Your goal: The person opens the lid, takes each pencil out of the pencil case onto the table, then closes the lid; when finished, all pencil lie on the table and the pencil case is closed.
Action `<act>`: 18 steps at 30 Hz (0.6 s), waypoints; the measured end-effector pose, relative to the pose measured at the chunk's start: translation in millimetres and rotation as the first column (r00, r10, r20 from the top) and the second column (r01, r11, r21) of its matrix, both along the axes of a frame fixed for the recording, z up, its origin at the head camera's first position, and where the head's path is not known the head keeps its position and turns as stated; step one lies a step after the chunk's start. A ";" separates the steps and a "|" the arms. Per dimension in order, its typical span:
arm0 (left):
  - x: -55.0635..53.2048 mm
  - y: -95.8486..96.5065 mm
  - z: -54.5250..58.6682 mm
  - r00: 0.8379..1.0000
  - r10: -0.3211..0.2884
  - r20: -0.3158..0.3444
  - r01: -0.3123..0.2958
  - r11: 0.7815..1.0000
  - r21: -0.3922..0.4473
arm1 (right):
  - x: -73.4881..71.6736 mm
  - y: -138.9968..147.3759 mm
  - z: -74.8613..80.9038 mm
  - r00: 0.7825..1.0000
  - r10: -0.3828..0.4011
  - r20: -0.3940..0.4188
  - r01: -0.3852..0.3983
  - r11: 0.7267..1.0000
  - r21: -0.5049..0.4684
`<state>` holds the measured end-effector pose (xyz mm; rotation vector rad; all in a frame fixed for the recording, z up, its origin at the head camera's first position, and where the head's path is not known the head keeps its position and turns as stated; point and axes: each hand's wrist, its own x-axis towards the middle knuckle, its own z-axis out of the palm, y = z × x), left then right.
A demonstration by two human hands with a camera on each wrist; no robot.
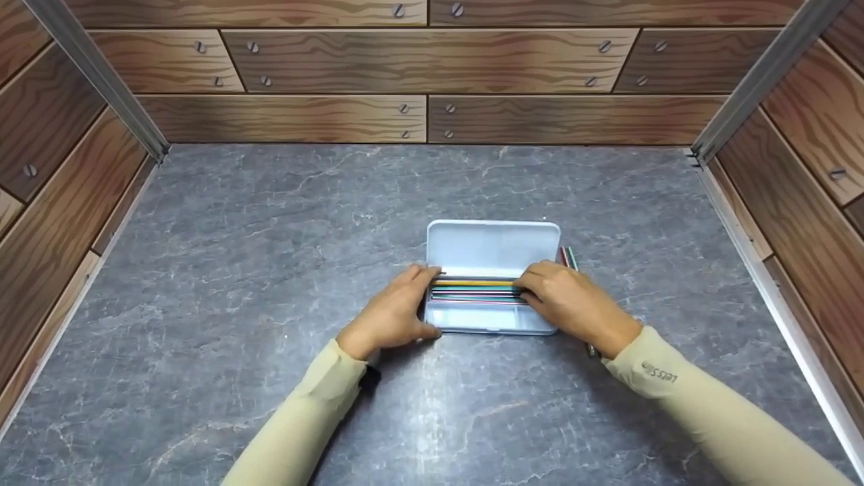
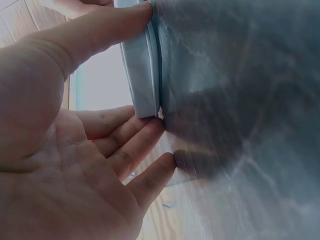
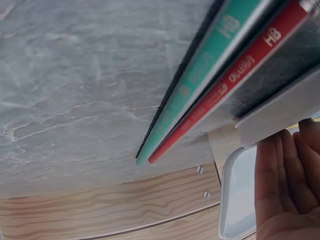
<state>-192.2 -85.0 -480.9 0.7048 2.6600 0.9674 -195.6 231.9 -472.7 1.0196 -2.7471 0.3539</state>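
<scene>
The right hand (image 1: 574,297) had its fingers bent down over the right ends of the row of pencils (image 1: 472,291), though whether they pinched one could not be told; the left hand (image 1: 395,307) gripped the left end of the pencil case (image 1: 489,331), thumb at the front corner and fingers spread toward the back. The step in hand seemed to be settling the row, and it called for a steady left grip, light right fingertips, and each pencil pressed flat and parallel, well down from the hinge side. The case lay open on the grey tabletop (image 1: 270,337), right of the middle, its lid (image 1: 493,246) tipped back. Counted out, there were two hands, one case, one lid, several pencils inside, too closely packed to number, and two outside: one green pencil (image 3: 192,86) and one red pencil (image 3: 226,86), side by side just right of the case
</scene>
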 end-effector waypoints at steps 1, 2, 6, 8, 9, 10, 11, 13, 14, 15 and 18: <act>-0.3 0.1 0.3 1.000 0.000 -0.002 0.000 1.000 -0.001 | -0.4 0.0 0.4 1.000 0.006 -0.002 -0.006 1.000 0.002; -0.5 0.2 0.5 1.000 0.001 -0.002 -0.001 1.000 -0.003 | -0.8 0.1 0.8 1.000 0.013 -0.004 -0.013 1.000 0.002; -1.2 0.8 -0.5 1.000 0.004 0.006 -0.004 1.000 -0.014 | -2.5 -0.4 2.0 0.999 0.039 -0.020 -0.038 0.999 0.013; -1.1 0.8 -0.9 1.000 0.005 0.010 -0.005 1.000 -0.015 | -3.2 -1.2 2.6 0.999 0.047 -0.026 -0.047 0.999 0.021; -1.0 0.6 -1.0 1.000 0.006 0.010 -0.006 1.000 -0.015 | -3.5 -1.7 2.7 0.998 0.049 -0.028 -0.048 0.999 0.024; -1.0 0.5 -1.1 1.000 0.007 0.010 -0.007 1.000 -0.016 | -3.8 -2.5 2.9 0.998 0.050 -0.029 -0.050 0.998 0.028; -0.9 0.4 -0.9 1.000 0.007 0.010 -0.007 1.000 -0.014 | -4.0 -3.4 2.8 0.998 0.049 -0.030 -0.049 0.998 0.030; -1.0 0.0 -0.8 1.000 0.006 0.007 -0.006 1.000 -0.010 | -4.2 -5.4 2.9 0.999 0.044 -0.031 -0.042 0.998 0.038; -1.0 -0.1 -0.8 1.000 0.006 0.006 -0.006 1.000 -0.008 | -4.3 -6.5 2.7 0.999 0.039 -0.034 -0.038 0.998 0.043; -1.0 -0.2 -0.6 1.000 0.006 0.004 -0.006 1.000 -0.006 | -4.0 -7.7 2.6 0.999 0.035 -0.039 -0.033 0.998 0.047; -1.0 -0.1 -0.5 1.000 0.004 0.000 -0.004 1.000 -0.005 | -3.4 -11.0 1.9 0.998 0.028 -0.060 -0.024 0.998 0.061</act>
